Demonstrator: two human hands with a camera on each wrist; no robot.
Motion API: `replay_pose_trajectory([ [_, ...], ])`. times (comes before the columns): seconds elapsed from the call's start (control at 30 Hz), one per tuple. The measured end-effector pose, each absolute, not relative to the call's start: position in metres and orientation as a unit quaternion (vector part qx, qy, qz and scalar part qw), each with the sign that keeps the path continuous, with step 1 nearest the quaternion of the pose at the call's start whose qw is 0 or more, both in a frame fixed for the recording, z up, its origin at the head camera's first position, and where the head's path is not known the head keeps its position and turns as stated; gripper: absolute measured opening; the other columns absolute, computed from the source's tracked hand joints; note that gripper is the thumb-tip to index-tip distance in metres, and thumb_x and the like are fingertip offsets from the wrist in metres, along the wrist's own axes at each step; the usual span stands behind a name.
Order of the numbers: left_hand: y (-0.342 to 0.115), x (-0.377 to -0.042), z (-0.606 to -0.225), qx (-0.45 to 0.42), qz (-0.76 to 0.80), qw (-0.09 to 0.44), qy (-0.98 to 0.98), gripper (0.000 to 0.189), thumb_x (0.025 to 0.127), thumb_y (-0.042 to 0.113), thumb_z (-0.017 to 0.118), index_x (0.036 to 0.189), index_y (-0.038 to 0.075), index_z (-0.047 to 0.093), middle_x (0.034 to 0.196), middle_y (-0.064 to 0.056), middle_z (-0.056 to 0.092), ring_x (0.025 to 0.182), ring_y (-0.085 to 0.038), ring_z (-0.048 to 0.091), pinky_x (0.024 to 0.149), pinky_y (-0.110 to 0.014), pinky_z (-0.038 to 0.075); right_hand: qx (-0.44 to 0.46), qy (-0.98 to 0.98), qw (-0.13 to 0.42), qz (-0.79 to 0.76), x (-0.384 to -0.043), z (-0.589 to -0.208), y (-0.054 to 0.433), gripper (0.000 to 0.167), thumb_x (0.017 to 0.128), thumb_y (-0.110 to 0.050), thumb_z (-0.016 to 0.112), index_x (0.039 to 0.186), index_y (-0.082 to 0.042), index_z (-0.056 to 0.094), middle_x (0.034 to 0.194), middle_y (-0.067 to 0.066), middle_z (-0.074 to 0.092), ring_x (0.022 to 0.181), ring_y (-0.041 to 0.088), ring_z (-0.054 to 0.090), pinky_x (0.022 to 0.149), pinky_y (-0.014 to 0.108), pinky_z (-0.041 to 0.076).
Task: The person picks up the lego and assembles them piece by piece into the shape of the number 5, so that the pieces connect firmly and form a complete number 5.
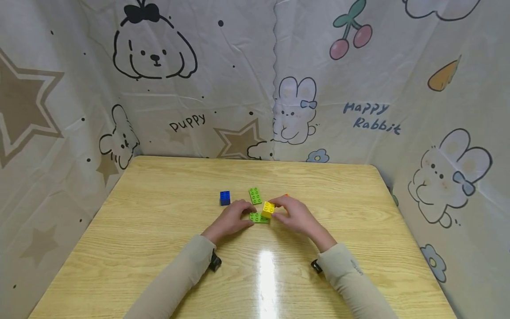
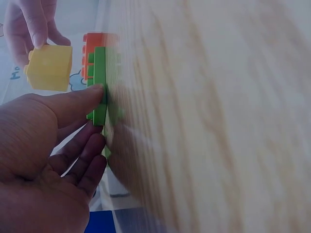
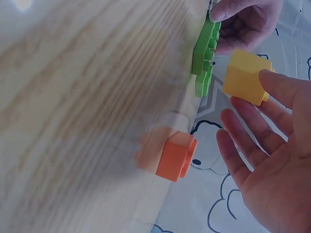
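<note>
On the table, my left hand [image 1: 233, 218] pinches the left end of a flat green building brick [image 1: 255, 218] between thumb and fingers. That brick [image 2: 99, 68] lies studs up in the left wrist view. A yellow block-shaped brick [image 1: 268, 209] is held between the thumb and fingers of my right hand [image 1: 296, 215]. It overlaps the green brick's right end in the head view, while the right wrist view shows the yellow brick [image 3: 245, 75] raised apart from it. My right hand's other fingers are spread loosely.
A second green brick [image 1: 255, 196] lies just beyond the hands. To its left stands a blue brick [image 1: 225, 198]. An orange brick [image 3: 176, 158] sits on the table [image 1: 159, 266] behind my right hand, mostly hidden in the head view. A printed cloth [image 1: 235, 88] hangs around the table.
</note>
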State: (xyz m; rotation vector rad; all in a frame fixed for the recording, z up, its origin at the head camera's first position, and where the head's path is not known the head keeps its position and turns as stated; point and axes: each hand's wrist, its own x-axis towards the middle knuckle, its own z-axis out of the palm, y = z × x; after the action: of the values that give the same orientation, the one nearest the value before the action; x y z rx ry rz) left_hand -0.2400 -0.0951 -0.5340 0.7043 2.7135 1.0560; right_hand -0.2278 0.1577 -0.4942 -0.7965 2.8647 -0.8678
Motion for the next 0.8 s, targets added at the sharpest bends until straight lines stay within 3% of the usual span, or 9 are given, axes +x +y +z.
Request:
replay_pose_trajectory([
  [0.8,-0.0961,-0.2407,-0.5342,0.238,0.343,0.071,0.906,0.029,0.090,0.015,0.082,0.118,0.013,0.075,0.111,-0.002,0.070,0.104,-0.018,0.062,0.099,-0.042,0.052,-0.248,0.926,0.055,-0.278,-0.2299,-0.5038,0.1514,0.039,0.099,-0.021,0.072,0.137,-0.014,0.066,0.126,0.005,0.071,0.115,0.025,0.067,0.101,0.048,0.055],
])
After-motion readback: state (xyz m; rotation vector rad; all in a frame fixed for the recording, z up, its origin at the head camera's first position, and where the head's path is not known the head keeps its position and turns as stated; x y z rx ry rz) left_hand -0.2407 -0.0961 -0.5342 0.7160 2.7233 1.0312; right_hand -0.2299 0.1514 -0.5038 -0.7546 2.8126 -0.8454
